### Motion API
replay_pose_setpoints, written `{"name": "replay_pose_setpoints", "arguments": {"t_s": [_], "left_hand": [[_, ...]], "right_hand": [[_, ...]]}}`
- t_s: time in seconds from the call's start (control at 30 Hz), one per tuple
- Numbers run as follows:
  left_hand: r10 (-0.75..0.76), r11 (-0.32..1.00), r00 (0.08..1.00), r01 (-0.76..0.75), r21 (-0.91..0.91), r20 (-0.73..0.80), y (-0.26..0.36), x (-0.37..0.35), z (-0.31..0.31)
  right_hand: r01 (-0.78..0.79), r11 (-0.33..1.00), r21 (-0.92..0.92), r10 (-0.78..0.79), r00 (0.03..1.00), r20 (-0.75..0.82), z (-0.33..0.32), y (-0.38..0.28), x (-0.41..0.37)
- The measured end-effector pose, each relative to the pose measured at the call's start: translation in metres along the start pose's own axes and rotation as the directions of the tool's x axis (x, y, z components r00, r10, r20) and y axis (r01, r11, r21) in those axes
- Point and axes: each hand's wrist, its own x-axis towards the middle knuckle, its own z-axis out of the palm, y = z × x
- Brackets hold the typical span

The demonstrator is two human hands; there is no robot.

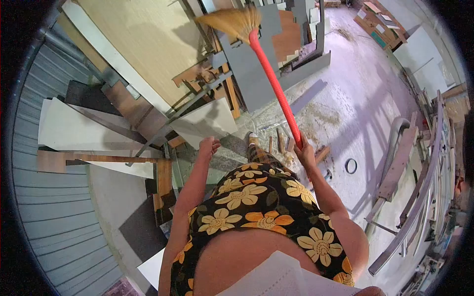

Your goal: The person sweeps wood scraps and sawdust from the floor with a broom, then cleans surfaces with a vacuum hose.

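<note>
The broom (275,83) is raised at a slant in front of the person, its red handle running up and to the left from the right hand (305,149) to the straw head (231,23). The right hand is closed around the lower part of the handle, and the straw head shows over the edges of the stacked grey panels (254,74); it is somewhat blurred, so whether it touches them I cannot tell. The left hand (209,146) is well apart from the broom, half open with its fingers loosely curled, near a pale board (210,121) that lies tilted among other offcuts.

Below the right hand, wood scraps (281,142) are scattered on the floor (340,116), and a dark ring (351,166) lies flat to the right of them. A foot (254,139) shows beyond the hem of the flowered garment (242,197). Farther left, a large yellowish board (143,42) leans behind a long white strip, and a ribbed wall (54,197) curves down the side of the view. On the right lie a bent grey hose (396,140), planks and long metal rails (417,209). A cardboard box (380,28) stands at the far upper right.
</note>
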Motion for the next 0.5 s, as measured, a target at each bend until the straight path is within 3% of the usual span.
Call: {"name": "replay_pose_setpoints", "arguments": {"t_s": [0.07, 0.17, 0.27, 0.37, 0.43, 0.5], "left_hand": [[0.065, 0.998, 0.998, -0.065, -0.022, 0.012, 0.012, -0.019, 0.012], [-0.014, 1.000, 1.000, 0.014, -0.019, -0.020, 0.002, -0.035, 0.033], [-0.036, 0.999, 0.999, 0.036, -0.012, -0.022, 0.002, -0.024, 0.038], [0.013, 0.999, 0.997, -0.016, 0.035, 0.077, 0.018, -0.038, 0.071], [-0.065, 0.998, 0.983, 0.066, -0.002, 0.174, 0.016, -0.018, 0.089], [-0.078, 0.997, 0.964, 0.069, 0.042, 0.256, 0.022, -0.009, 0.113]], "right_hand": [[-0.140, 0.990, 0.031, 0.140, 0.990, 0.010, 0.002, -0.009, 0.005], [-0.127, 0.980, -0.152, 0.135, 0.990, 0.041, 0.008, 0.023, -0.002], [-0.052, 0.975, -0.217, 0.085, 0.986, 0.145, 0.032, 0.061, 0.003], [-0.382, 0.920, -0.082, 0.373, 0.798, 0.474, 0.018, 0.047, -0.007], [-0.330, 0.927, -0.177, 0.371, 0.752, 0.544, 0.029, 0.089, -0.025], [-0.471, 0.878, -0.086, 0.432, 0.702, 0.567, 0.022, 0.103, -0.053]]}}
